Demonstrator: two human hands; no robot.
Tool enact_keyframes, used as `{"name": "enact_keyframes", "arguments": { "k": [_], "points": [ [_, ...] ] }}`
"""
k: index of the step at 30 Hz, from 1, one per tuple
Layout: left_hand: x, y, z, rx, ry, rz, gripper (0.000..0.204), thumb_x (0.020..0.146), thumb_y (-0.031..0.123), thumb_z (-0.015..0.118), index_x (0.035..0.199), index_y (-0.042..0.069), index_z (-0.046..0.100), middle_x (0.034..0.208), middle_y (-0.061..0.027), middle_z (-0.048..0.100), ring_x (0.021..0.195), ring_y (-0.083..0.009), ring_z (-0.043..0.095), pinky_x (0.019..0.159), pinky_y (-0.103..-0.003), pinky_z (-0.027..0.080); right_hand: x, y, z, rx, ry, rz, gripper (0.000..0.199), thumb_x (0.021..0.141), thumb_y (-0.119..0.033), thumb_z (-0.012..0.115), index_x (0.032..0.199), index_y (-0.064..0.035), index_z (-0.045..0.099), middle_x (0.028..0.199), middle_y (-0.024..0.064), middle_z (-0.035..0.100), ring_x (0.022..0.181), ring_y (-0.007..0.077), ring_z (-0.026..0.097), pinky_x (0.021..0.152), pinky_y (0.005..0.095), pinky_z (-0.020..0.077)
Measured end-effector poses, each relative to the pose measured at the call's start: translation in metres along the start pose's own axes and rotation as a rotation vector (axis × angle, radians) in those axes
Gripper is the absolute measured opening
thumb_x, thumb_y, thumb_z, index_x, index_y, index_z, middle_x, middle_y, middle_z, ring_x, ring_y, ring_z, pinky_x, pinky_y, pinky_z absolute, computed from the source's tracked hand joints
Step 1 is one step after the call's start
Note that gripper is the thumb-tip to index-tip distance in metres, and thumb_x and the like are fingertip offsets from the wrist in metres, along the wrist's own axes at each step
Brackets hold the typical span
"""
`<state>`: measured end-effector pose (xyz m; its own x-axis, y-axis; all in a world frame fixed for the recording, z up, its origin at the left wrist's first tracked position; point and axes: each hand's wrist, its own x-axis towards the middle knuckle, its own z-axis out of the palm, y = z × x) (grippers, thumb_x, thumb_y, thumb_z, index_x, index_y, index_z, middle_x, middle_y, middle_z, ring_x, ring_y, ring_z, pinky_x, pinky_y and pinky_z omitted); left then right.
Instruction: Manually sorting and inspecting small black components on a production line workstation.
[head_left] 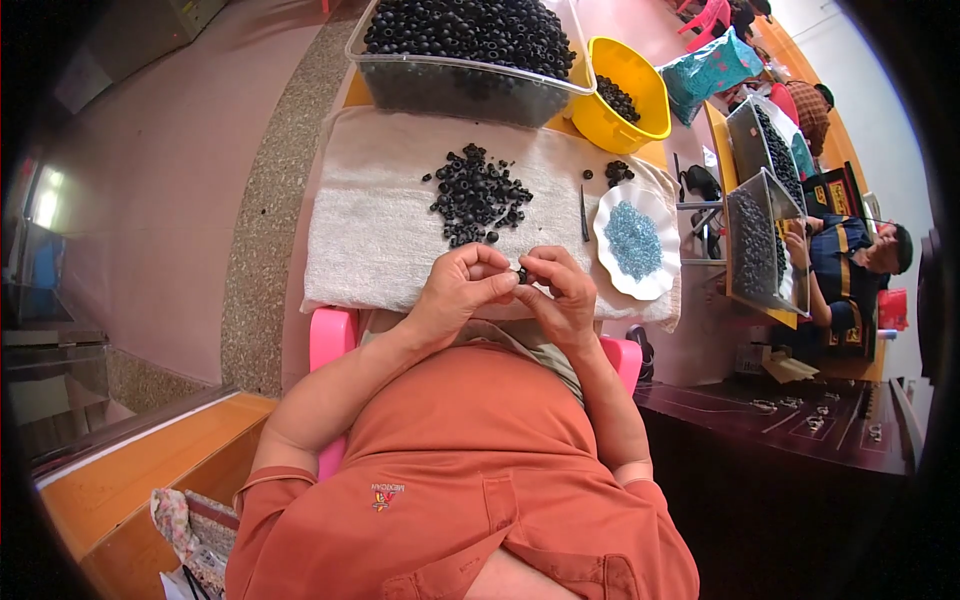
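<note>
My left hand (pixel 465 288) and my right hand (pixel 562 292) meet above the near edge of a white towel (pixel 365 215). Both are closed in a pinch. A small round black piece (pixel 522 276) sits in my right fingertips; my left thumb and forefinger press close beside it, and whatever they grip is too small to make out. Just beyond lies a loose heap of small black hollow pieces (pixel 478 195). To the right, a white scalloped plate (pixel 654 283) holds light-blue clear beads (pixel 633 240). A thin dark tool (pixel 584 212) lies between heap and plate.
A clear bin (pixel 440 85) full of black pieces stands at the back, beside a yellow tub (pixel 655 105). A few black pieces (pixel 618 172) lie behind the plate. At right, a person (pixel 845 265) sits by another clear bin (pixel 768 285). A teal bag (pixel 712 72) stands farther back.
</note>
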<state>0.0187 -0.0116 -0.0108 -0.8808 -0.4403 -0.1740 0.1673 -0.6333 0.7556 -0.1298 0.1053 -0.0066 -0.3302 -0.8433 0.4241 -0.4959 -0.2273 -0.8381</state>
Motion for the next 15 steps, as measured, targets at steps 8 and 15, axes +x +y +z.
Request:
{"name": "enact_keyframes", "arguments": {
  "k": [8,15],
  "points": [
    [-0.0015,0.0014,0.0032,-0.034,0.043,-0.008,0.015,0.089,0.004,0.067,0.1,0.001,0.057,0.09,-0.006,0.066,0.08,-0.0109,0.065,0.074,-0.025,0.058,0.0008,-0.007,0.0049,-0.174,0.019,-0.086,0.034,0.069,0.006,0.074,0.101,-0.0001,0.065,0.096,0.0141,0.063,0.083,0.0263,0.064,0.069,0.0316,0.0517],
    [-0.0023,0.0047,0.0041,-0.054,0.06,-0.046,0.014,0.089,0.002,0.066,0.099,0.004,0.056,0.09,-0.0044,0.065,0.079,-0.0099,0.065,0.071,-0.024,0.057,0.0004,-0.0048,0.0059,-0.169,0.021,-0.093,0.033,0.075,0.002,0.076,0.105,0.0001,0.065,0.097,0.0116,0.063,0.079,0.0175,0.064,0.066,0.0267,0.0517]
  ]
}}
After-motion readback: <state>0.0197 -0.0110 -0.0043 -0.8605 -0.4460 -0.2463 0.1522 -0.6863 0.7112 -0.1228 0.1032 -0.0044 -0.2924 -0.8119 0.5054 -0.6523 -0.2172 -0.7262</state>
